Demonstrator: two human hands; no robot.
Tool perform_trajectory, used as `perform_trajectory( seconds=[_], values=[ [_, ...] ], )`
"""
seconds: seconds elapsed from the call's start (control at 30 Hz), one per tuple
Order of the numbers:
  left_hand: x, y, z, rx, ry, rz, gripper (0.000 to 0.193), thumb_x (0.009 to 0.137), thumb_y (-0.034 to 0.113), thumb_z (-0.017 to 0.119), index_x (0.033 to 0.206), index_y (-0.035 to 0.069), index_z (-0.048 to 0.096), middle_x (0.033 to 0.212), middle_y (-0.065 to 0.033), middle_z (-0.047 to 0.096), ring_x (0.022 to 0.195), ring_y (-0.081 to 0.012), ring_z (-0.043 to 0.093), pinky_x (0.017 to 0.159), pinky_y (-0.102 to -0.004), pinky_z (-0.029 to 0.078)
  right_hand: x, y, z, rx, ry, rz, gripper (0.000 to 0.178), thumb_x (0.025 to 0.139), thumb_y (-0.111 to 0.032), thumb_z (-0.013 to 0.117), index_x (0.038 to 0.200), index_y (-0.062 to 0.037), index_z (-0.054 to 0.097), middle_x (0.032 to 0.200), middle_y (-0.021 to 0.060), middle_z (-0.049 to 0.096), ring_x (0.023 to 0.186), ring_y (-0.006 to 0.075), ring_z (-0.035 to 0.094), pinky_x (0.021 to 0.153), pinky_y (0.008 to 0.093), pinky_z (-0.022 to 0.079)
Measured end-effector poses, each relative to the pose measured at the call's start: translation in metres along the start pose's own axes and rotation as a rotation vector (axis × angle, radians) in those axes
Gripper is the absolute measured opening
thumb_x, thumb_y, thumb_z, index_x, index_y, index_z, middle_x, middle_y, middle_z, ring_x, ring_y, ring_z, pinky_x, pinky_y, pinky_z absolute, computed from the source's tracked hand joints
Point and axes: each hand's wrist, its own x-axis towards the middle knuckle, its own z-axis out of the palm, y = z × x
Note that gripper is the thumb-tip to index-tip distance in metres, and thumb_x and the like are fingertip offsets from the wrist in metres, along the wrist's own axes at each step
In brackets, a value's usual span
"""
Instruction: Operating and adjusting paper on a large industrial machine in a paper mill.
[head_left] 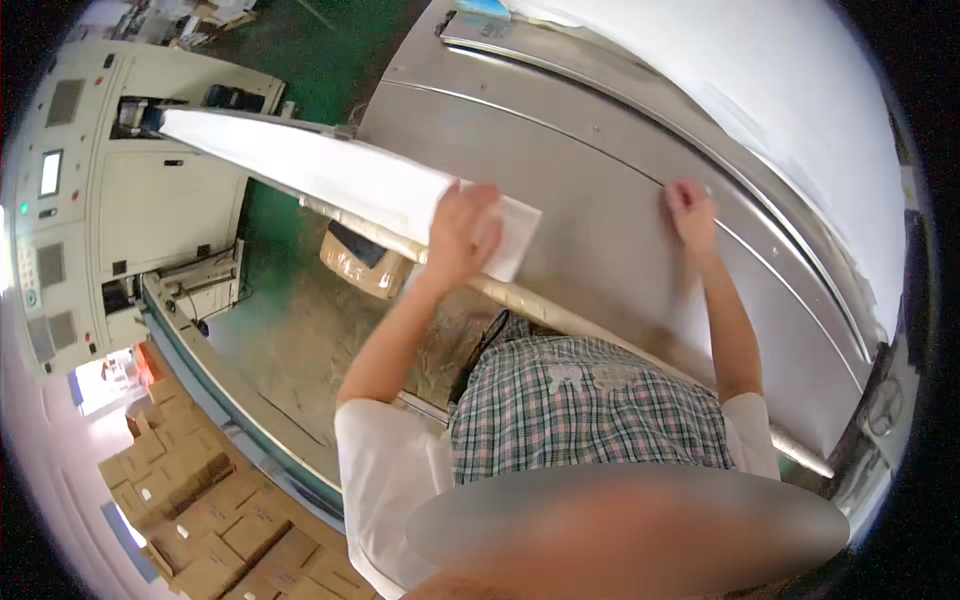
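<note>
My left hand (465,232) is over the near end of a long row of thin white sheets (320,165), which look like paper or tissue. Its fingers are loosely curved and apart, and it seems to touch the sheets. The squared end of the white sheets (518,238) sticks out past this hand, over a metal tabletop (590,215). Farther right, my right hand (690,212) is above the same metal surface with its fingers curled together. Blur hides whether anything small is between them.
A large white roll or sheet (760,70) lies beyond the metal table. At left stands a cream machine cabinet (165,200) with a lit screen. A taped carton (360,262) is on the floor beneath the sheets. Stacked brown cartons (215,500) fill the lower left.
</note>
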Motion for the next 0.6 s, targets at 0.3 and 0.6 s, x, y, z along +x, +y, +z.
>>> perform_trajectory(
  seconds=[0.3, 0.6],
  values=[
    [0.236, -0.215, 0.049, -0.170, 0.247, -0.163, 0.022, 0.078, 0.022, 0.056, 0.092, 0.006, 0.061, 0.079, -0.0156, 0.061, 0.073, -0.0306, 0.058, 0.066, -0.0344, 0.045, 0.010, 0.019, 0.019, -0.432, 0.350, 0.150, 0.013, 0.081, -0.024, 0.053, 0.081, -0.0113, 0.054, 0.068, 0.0082, 0.055, 0.058, 0.0269, 0.055, 0.054, 0.0391, 0.044],
    [0.350, -0.299, 0.137, -0.651, 0.478, -0.459, 0.028, 0.083, 0.025, 0.051, 0.085, 0.000, 0.064, 0.081, -0.0077, 0.064, 0.074, -0.0149, 0.058, 0.070, -0.0263, 0.044, 0.019, 0.007, 0.035, -0.493, 0.355, 0.194, 0.008, 0.080, -0.019, 0.053, 0.082, -0.0114, 0.052, 0.075, 0.0086, 0.056, 0.062, 0.0292, 0.055, 0.054, 0.0378, 0.044]
  ],
)
